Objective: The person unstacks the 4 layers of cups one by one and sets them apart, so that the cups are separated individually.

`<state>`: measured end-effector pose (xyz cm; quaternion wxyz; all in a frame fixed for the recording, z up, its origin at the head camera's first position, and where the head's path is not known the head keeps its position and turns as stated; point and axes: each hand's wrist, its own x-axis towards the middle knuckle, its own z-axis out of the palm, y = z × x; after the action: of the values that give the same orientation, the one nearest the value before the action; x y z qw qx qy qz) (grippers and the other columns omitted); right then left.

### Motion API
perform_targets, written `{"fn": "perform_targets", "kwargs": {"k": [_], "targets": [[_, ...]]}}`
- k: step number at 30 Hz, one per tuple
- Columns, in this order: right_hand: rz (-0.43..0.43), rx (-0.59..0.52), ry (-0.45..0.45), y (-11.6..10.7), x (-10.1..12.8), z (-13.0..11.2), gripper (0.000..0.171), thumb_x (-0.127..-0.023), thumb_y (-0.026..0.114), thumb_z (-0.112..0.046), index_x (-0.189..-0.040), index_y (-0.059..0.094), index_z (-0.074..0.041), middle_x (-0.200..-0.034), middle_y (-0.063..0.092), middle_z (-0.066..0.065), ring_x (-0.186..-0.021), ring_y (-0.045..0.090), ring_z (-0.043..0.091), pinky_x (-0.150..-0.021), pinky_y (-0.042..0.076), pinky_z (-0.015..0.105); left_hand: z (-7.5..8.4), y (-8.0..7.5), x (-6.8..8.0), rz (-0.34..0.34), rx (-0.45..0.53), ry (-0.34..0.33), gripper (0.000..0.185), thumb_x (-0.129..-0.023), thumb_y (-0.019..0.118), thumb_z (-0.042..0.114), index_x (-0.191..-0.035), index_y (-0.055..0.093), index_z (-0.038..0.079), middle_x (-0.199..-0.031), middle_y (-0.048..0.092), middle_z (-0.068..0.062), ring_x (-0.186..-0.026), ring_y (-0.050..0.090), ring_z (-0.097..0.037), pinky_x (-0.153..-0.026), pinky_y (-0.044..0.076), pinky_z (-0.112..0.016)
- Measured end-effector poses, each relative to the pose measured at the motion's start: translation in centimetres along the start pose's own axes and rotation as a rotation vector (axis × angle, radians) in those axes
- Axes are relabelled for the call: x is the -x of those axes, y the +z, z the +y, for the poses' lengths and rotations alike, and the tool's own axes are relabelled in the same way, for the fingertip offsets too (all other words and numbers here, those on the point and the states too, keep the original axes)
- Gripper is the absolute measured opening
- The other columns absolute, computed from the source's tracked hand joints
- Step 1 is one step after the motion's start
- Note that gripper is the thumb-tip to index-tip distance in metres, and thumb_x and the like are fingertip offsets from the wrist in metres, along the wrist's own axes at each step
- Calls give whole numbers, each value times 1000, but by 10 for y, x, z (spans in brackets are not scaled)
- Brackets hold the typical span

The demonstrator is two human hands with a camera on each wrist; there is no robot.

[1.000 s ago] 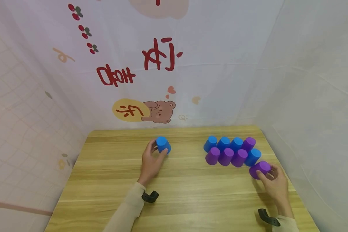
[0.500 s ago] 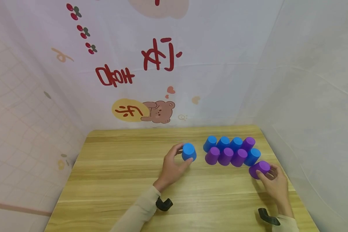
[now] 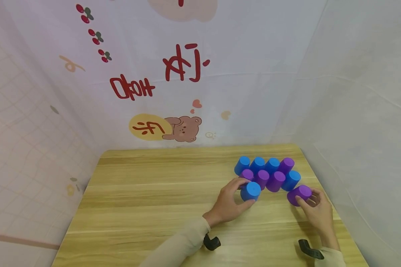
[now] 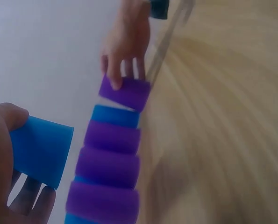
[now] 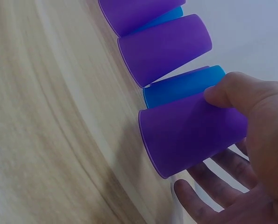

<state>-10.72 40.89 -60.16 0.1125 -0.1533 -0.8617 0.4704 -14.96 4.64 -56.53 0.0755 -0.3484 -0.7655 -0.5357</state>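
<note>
1. Left hand (image 3: 232, 202): the fingers curl round a blue cup (image 3: 251, 190), held upside down at the near left edge of the cup cluster on the wooden table (image 3: 137, 207). The cup sits at the fingertips, ahead and to the right of the palm. The left wrist view shows its open rim clear of the surface.

2. Right hand (image 3: 315, 211): thumb and fingers grip a purple cup (image 3: 299, 194), tilted, at the near right end of the cluster, just beside a blue neighbour (image 3: 291, 180). The cup lies ahead and to the left of the palm.

3. Risk, near row: the held blue cup is just beside the purple cups (image 3: 261, 178). A sideways nudge would likely knock them out of line.

4. Risk, right end: the tilted purple cup could roll or slip if released, because its rim is not flat on the table.

5. Risk, far row: the blue cups (image 3: 257, 164) and the purple one (image 3: 286, 164) stand touching, so a push in front may carry through.
</note>
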Motion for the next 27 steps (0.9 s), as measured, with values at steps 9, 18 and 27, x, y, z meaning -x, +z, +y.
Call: {"fn": "perform_targets", "kwargs": {"k": [9,18,27], "targets": [[-7,-6,0,0,-1,3,64,-101,87,-15,-151,51,4,-110,54,-41,-102,55,-25,-85,53,-4,-2,48,-10,-84,-30,-19,55,-101,87,21,-149,61,10,-146,71,-6,-137,70,-17,-115,60,-21],[7,5,-16,1,-1,4,61,-101,87,-14,-149,53,4,-110,53,-42,-103,54,-26,-85,52,-4,-6,83,-18,-139,-144,-155,54,-106,82,34,-153,61,18,-152,71,3,-144,66,-11,-124,54,-31],[24,2,-46,2,0,3,59,-100,87,-13,-146,54,4,-111,54,-41,-103,55,-26,-85,53,-4,-7,102,-29,-193,-232,-190,58,-108,79,35,-159,60,16,-154,71,4,-144,66,-10,-125,54,-28]]}}
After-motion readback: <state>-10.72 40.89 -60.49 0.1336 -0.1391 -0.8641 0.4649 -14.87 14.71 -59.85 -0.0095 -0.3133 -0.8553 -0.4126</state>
